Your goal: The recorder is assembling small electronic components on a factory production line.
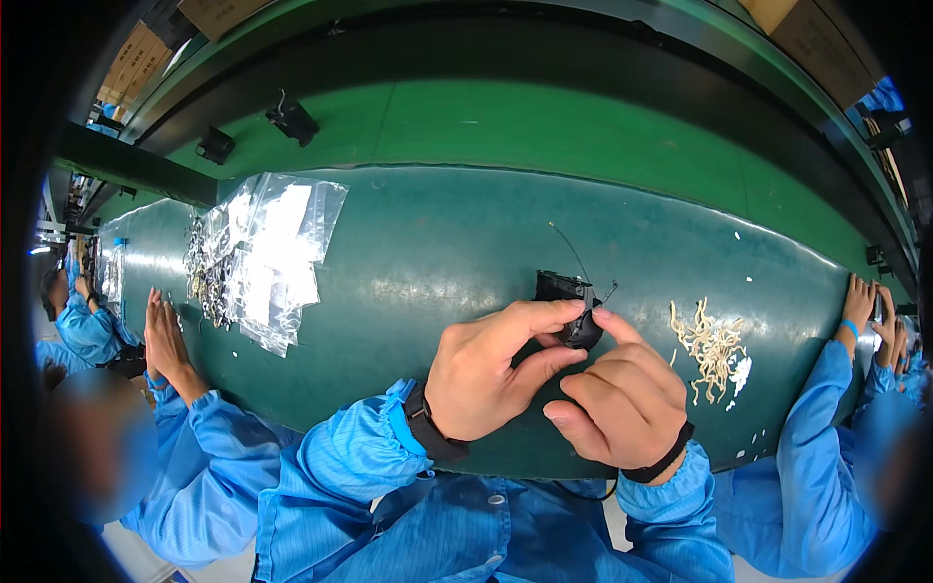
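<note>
Dark green and glossy, the surface (418, 243) curves away from where I stand beside the seated worker. Nearest, blue cuffs lead into both hands, raised above it with bent wrists. The left hand (501, 364) pinches a black device (581, 332) between thumb and fingers, a narrow grip that probably keeps it steady. Opposite, the right hand (632, 394) sets its index fingertip against the device's right side, thumb apart and other fingers curled; whether it grips anything, I can't tell. One thin wire (573, 251) sticks up, clear of the fingers. Cream strips (712, 350) lie loose to the right, clear bags (282, 257) to the left, both likely for easy reach. Beyond, two black parts rest on a brighter green strip (544, 126).
</note>
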